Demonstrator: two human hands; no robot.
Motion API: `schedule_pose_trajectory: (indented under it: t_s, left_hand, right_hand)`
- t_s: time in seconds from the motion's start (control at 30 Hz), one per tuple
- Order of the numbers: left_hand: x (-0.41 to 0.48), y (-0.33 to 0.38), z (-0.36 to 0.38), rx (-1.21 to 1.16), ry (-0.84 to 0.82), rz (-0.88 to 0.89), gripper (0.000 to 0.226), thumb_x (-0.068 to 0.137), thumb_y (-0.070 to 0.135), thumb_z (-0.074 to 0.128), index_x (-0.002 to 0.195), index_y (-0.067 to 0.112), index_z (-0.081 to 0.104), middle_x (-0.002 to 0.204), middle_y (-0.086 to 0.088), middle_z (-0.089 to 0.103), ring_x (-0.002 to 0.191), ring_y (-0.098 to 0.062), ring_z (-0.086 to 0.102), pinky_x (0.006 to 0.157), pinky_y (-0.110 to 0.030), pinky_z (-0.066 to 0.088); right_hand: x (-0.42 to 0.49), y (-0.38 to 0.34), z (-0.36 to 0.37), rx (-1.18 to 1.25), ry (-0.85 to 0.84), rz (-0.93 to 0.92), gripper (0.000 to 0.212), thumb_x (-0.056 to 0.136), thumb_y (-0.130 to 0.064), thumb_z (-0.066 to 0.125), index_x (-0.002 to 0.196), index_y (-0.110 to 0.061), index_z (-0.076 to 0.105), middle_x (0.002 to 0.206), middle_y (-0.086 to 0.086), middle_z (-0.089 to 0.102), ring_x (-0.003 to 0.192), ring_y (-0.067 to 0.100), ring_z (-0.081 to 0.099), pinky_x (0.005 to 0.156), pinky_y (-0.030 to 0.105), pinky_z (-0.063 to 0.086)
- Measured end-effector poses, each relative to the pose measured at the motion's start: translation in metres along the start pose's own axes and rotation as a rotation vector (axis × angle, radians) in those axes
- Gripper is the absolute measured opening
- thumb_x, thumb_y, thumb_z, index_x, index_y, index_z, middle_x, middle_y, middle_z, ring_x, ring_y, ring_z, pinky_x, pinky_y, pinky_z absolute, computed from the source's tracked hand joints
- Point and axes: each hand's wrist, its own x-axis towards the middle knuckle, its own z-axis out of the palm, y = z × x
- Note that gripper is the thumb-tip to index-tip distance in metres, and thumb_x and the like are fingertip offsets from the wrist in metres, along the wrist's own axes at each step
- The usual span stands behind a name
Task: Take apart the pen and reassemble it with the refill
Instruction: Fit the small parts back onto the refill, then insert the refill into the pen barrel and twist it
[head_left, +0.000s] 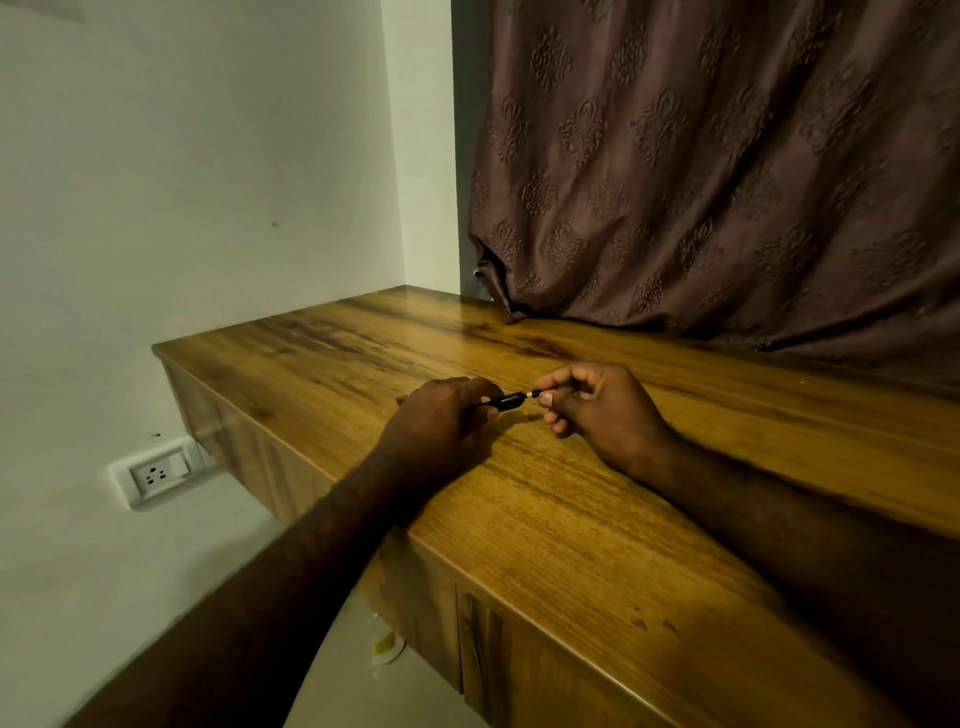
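From the head camera, both hands meet just above the wooden tabletop (545, 499). The left hand (441, 415) is curled shut around the dark pen (506, 401), whose barrel is mostly hidden inside the fist; only a short black stretch shows between the hands, and a small grey end pokes out at the far side of the knuckles. The right hand (597, 405) pinches the pen's pale tip between thumb and forefinger, its other fingers folded in. Whether that pale piece is the refill or a tip part is too small to tell. A brown patterned curtain (727, 171) hangs behind, its hem resting on the tabletop. A wall socket (156, 474) sits low at left.
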Motion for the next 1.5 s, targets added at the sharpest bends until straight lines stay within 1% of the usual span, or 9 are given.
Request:
schedule_pose_trajectory:
  t_s: [0.23, 0.53, 0.63, 0.77, 0.93, 1.07, 1.17, 1.37, 1.5]
  left_hand:
    - [0.002, -0.001, 0.001, -0.004, -0.012, 0.028, 0.023, 0.087, 0.029, 0.055, 0.104, 0.023, 0.068, 0.085, 0.004, 0.071, 0.069, -0.009, 0.060, 0.059, -0.022, 0.041]
    - [0.001, 0.011, -0.004, -0.093, 0.058, 0.054, 0.076, 0.084, 0.076, 0.023, 0.099, 0.018, 0.070, 0.087, 0.001, 0.071, 0.073, -0.011, 0.063, 0.065, -0.032, 0.049]
    - [0.001, 0.010, -0.003, -0.114, 0.070, 0.068, 0.064, 0.088, 0.067, 0.029, 0.100, 0.019, 0.069, 0.088, 0.001, 0.071, 0.076, -0.013, 0.065, 0.065, -0.037, 0.051]
    - [0.001, 0.009, -0.002, -0.163, 0.080, 0.064, 0.060, 0.086, 0.067, 0.033, 0.099, 0.019, 0.067, 0.085, 0.002, 0.070, 0.074, -0.010, 0.065, 0.064, -0.036, 0.051]
    - [0.000, 0.001, 0.002, -0.094, 0.084, -0.027, 0.026, 0.088, 0.042, 0.051, 0.105, 0.026, 0.062, 0.085, 0.007, 0.067, 0.073, -0.009, 0.061, 0.062, -0.029, 0.049]
    - [0.000, 0.000, 0.003, -0.086, 0.053, -0.036, 0.032, 0.087, 0.051, 0.046, 0.098, 0.027, 0.065, 0.077, 0.008, 0.066, 0.066, -0.006, 0.058, 0.058, -0.029, 0.047]
    - [0.000, 0.000, 0.002, -0.078, 0.030, -0.063, 0.026, 0.088, 0.048, 0.049, 0.099, 0.028, 0.064, 0.074, 0.009, 0.065, 0.063, -0.004, 0.057, 0.056, -0.026, 0.045]
    - [-0.002, 0.007, -0.004, -0.157, 0.040, -0.192, 0.021, 0.087, 0.034, 0.058, 0.104, 0.022, 0.059, 0.066, 0.006, 0.066, 0.053, -0.006, 0.061, 0.047, -0.026, 0.047]
    - [-0.003, 0.008, -0.010, -0.285, 0.049, -0.278, 0.019, 0.086, 0.027, 0.062, 0.101, 0.015, 0.062, 0.065, 0.007, 0.065, 0.057, -0.007, 0.064, 0.053, -0.030, 0.052]
  right_hand:
    - [-0.002, -0.003, 0.004, 0.001, -0.008, 0.001, 0.017, 0.090, 0.000, 0.059, 0.091, -0.015, 0.067, 0.072, 0.007, 0.066, 0.060, 0.011, 0.062, 0.057, 0.028, 0.054]
    - [-0.004, -0.008, 0.016, 0.117, 0.002, 0.036, 0.008, 0.093, -0.005, 0.058, 0.087, -0.008, 0.062, 0.064, 0.006, 0.063, 0.049, 0.019, 0.055, 0.045, 0.029, 0.043]
    - [-0.003, -0.007, 0.016, 0.106, -0.017, 0.032, 0.005, 0.093, -0.007, 0.058, 0.090, -0.010, 0.061, 0.068, 0.007, 0.064, 0.052, 0.024, 0.055, 0.045, 0.029, 0.043]
    - [-0.003, -0.009, 0.018, 0.105, -0.052, 0.032, 0.007, 0.091, -0.006, 0.061, 0.092, -0.013, 0.062, 0.068, 0.006, 0.065, 0.047, 0.016, 0.055, 0.042, 0.026, 0.041]
    - [0.002, -0.014, 0.006, 0.230, 0.156, 0.065, 0.011, 0.093, -0.017, 0.061, 0.091, -0.006, 0.061, 0.072, 0.010, 0.067, 0.047, 0.018, 0.054, 0.042, 0.026, 0.038]
    - [0.009, -0.014, -0.002, 0.282, 0.260, 0.112, 0.014, 0.096, -0.020, 0.055, 0.091, -0.008, 0.056, 0.065, 0.014, 0.068, 0.048, 0.023, 0.058, 0.050, 0.030, 0.044]
    - [0.019, -0.021, 0.006, 0.293, 0.314, 0.103, 0.009, 0.098, -0.014, 0.051, 0.104, -0.007, 0.051, 0.080, 0.017, 0.067, 0.055, 0.022, 0.066, 0.050, 0.031, 0.053]
    - [0.042, -0.033, 0.058, 0.168, 0.393, 0.016, 0.049, 0.092, -0.009, 0.058, 0.133, -0.029, 0.041, 0.097, 0.014, 0.069, 0.079, 0.023, 0.071, 0.070, 0.043, 0.061]
    - [0.043, -0.027, 0.070, 0.204, 0.373, 0.072, 0.064, 0.092, -0.007, 0.056, 0.144, -0.034, 0.028, 0.109, 0.016, 0.066, 0.077, 0.019, 0.072, 0.065, 0.036, 0.061]
